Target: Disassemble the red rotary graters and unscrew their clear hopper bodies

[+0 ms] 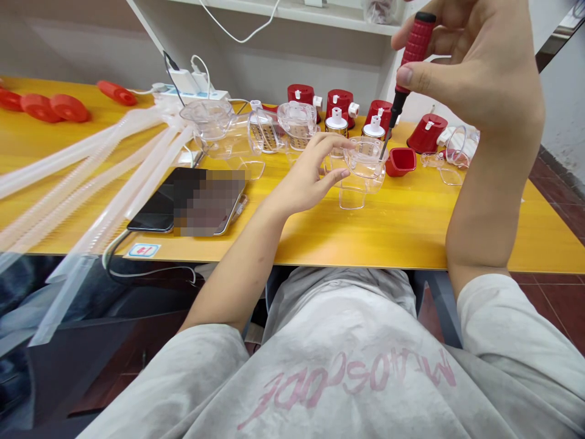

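Note:
My right hand (475,67) is raised at the upper right, fingers wrapped round the red grip of a screwdriver (417,44). Its thin shaft slants down, and the tip meets the right side of a clear plastic housing (363,164) on the table. From the left, my left hand (315,174) grips that housing between thumb and fingers. A small red plastic cup (402,161) sits just right of the housing. Whether a screw is under the tip is too small to tell.
Red cup-shaped parts (427,133) and white-topped perforated cylinders (337,122) line the back. More clear housings (208,119) stand left. Phones (153,201), clear plastic strips (105,177), a power strip (192,91) and red oval pieces (68,108) occupy the left side. A shelf (292,13) overhangs.

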The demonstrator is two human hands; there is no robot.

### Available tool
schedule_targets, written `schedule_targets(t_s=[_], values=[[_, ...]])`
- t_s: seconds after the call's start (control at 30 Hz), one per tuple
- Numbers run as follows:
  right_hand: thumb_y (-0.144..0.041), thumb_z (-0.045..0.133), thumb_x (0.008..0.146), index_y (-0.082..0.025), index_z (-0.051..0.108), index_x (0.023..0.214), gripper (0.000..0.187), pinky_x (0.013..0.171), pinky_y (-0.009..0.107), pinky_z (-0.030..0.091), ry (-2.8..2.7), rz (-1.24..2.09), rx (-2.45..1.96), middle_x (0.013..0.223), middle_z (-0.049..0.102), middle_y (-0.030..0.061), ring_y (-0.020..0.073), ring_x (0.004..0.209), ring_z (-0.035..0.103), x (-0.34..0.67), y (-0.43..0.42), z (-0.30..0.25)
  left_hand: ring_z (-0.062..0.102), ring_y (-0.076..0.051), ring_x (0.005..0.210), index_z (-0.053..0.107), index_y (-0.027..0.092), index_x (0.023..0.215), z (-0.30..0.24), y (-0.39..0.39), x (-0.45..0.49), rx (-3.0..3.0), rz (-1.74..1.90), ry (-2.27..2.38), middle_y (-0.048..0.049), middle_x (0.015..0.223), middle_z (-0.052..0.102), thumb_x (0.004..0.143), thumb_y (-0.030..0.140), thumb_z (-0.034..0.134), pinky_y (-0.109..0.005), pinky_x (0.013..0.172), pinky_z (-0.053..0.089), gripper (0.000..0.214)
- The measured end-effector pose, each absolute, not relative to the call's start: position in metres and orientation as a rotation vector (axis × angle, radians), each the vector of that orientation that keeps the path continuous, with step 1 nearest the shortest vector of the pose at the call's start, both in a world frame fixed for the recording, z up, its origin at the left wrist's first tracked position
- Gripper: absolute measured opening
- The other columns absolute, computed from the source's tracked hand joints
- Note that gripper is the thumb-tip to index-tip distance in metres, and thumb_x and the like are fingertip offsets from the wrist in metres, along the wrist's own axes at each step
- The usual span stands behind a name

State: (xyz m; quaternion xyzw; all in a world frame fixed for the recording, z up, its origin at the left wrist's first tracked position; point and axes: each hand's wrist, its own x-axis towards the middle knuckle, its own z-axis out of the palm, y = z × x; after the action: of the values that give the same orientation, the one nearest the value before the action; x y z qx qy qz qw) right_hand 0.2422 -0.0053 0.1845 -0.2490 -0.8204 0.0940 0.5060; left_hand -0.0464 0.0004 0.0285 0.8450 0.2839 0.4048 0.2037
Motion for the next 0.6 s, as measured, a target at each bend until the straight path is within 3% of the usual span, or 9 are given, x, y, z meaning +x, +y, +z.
schedule_targets(t_s=[0.1,0.27,0.37,0.47,0.6], values=[[-0.027,0.078,0.075,-0.02,0.074,0.139,0.064,0.093,0.021,0.073,-1.981,0.258,-0.576,0.149,0.074,-0.0025,0.0128,0.119,0.084,0.24,-0.007,0.183,0.06,-0.04,0.161,0.069,0.036,0.161,0.029,0.0,-0.046,2.366,1.133,0.797,-0.0158,0.168,0.064,0.111,0.087,0.06,-0.049,0.107,0.073,0.071],[-0.037,0.069,0.077,-0.026,0.06,0.144,0.068,0.09,0.029,0.077,-1.992,0.248,-0.45,0.117,0.074,-0.0056,0.0151,0.121,0.081,0.237,0.002,0.178,0.061,-0.039,0.161,0.07,0.035,0.159,0.029,0.0,-0.046,2.379,1.148,0.799,-0.0158,0.167,0.066,0.112,0.086,0.06,-0.049,0.111,0.072,0.07],[-0.035,0.066,0.079,-0.024,0.061,0.146,0.068,0.097,0.035,0.079,-2.025,0.251,-0.408,0.136,0.071,-0.0039,0.0154,0.129,0.08,0.237,0.002,0.178,0.061,-0.038,0.161,0.069,0.035,0.16,0.029,0.0,-0.047,2.382,1.147,0.8,-0.0158,0.167,0.066,0.113,0.085,0.06,-0.048,0.111,0.071,0.069],[-0.029,0.074,0.082,-0.019,0.07,0.142,0.061,0.104,0.038,0.08,-2.01,0.325,-0.49,0.151,0.072,0.0006,0.017,0.129,0.08,0.237,-0.002,0.181,0.061,-0.038,0.161,0.069,0.035,0.161,0.028,0.0,-0.047,2.379,1.147,0.793,-0.016,0.168,0.065,0.113,0.085,0.06,-0.048,0.108,0.072,0.07],[-0.044,0.096,0.09,-0.018,0.078,0.132,0.053,0.103,0.034,0.077,-2.033,0.327,-0.542,0.117,0.082,-0.0007,0.0176,0.118,0.085,0.241,-0.005,0.183,0.062,-0.038,0.16,0.068,0.035,0.163,0.027,0.001,-0.047,2.378,1.148,0.778,-0.0158,0.168,0.064,0.113,0.087,0.059,-0.048,0.109,0.072,0.072]])
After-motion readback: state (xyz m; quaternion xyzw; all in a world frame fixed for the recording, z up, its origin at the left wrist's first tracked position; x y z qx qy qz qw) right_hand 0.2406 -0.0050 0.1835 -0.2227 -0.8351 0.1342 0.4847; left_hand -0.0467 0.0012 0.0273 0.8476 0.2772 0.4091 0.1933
